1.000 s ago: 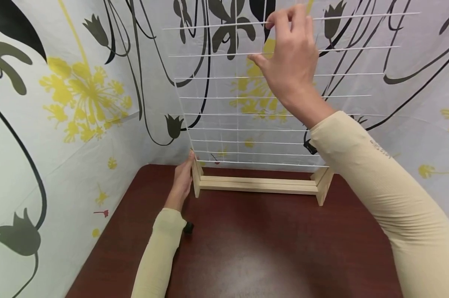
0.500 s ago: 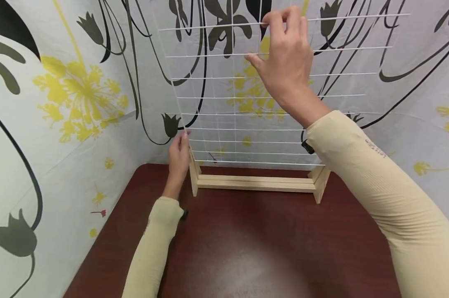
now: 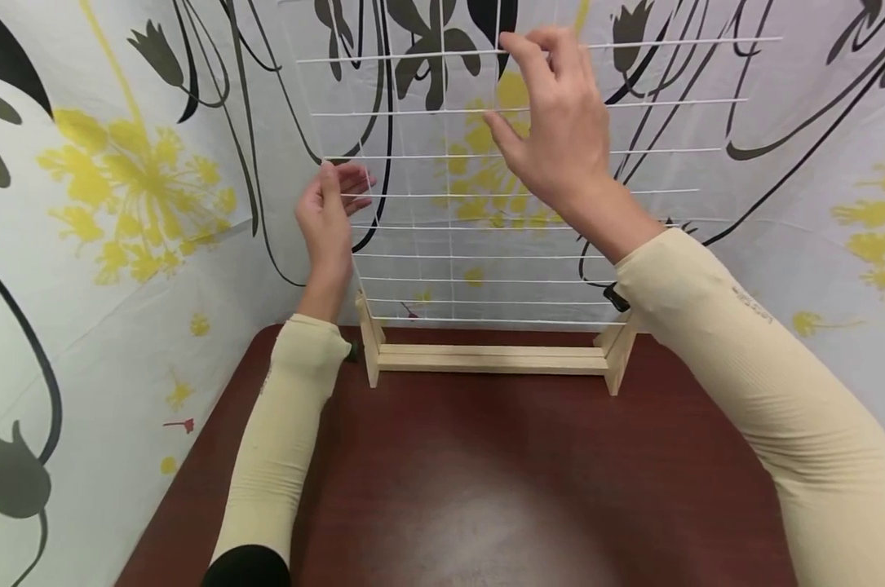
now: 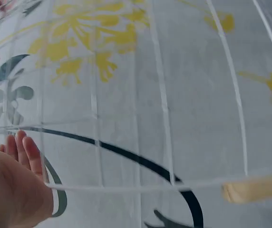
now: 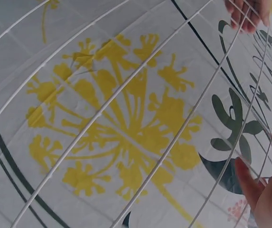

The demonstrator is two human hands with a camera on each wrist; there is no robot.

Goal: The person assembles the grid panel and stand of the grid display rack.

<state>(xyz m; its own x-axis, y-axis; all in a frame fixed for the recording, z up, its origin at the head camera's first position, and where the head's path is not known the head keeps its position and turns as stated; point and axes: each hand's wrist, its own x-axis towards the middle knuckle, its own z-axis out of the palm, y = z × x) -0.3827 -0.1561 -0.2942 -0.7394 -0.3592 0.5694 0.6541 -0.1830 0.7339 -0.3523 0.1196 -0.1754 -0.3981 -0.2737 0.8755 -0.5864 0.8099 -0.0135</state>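
Note:
A white wire grid (image 3: 449, 196) stands upright over a pale wooden stand (image 3: 493, 359) on the table. My right hand (image 3: 559, 122) is in front of its upper part, fingers bent loosely, index fingertip and thumb tip apart near the wires. My left hand (image 3: 328, 220) is at the grid's left edge, with the thumb in front and the fingers extended behind the wires. In the left wrist view, the left hand (image 4: 22, 185) shows straight fingers beside the edge wire, and the wooden end of the stand (image 4: 255, 190) appears at right. The right wrist view shows the right thumb (image 5: 250, 183) beside the wires.
The dark red-brown table (image 3: 486, 473) extends in front of the stand. White fabric (image 3: 119, 326) printed with grey and yellow flowers hangs close behind the grid and along the left side. The grid's top runs out of the head view.
My left hand has risen from the stand's left end up the grid's left side, its fingers spreading. The right hand stays high at the grid, its fingers slightly looser. The view has shifted a little.

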